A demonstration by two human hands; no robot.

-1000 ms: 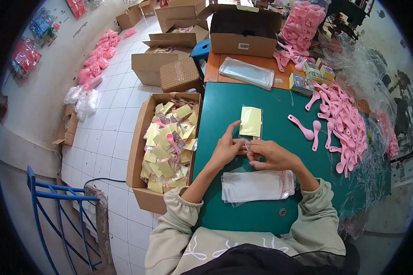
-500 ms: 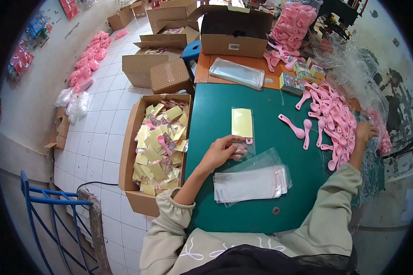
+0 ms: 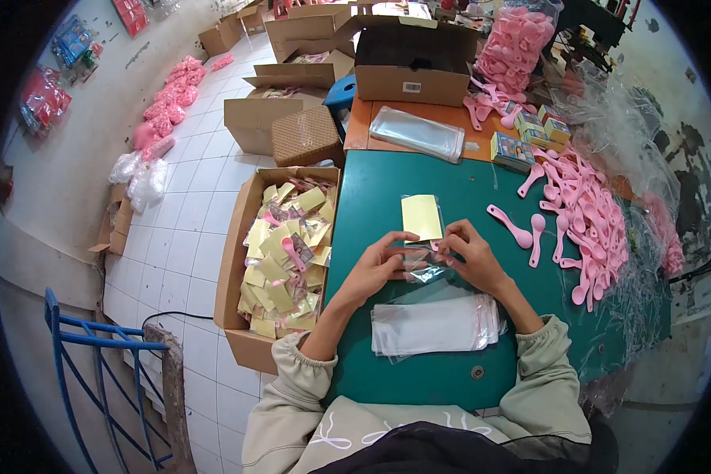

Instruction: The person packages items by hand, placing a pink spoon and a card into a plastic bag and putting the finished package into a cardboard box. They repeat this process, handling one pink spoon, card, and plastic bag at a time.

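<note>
Clear plastic sleeve with yellow card (image 3: 421, 217), on green table (image 3: 466, 183)
Near end is pinched by left hand (image 3: 375, 267) and right hand (image 3: 472, 257).

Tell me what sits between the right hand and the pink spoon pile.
Head view: two loose pink spoons lie on the green table; that stretch is otherwise bare.

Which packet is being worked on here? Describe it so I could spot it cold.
On the green table, look at its middle, just beyond the stack of empty clear bags. Both the left hand and right hand pinch the near end of a clear packet. It alone on the tabletop holds a yellow card.
</note>
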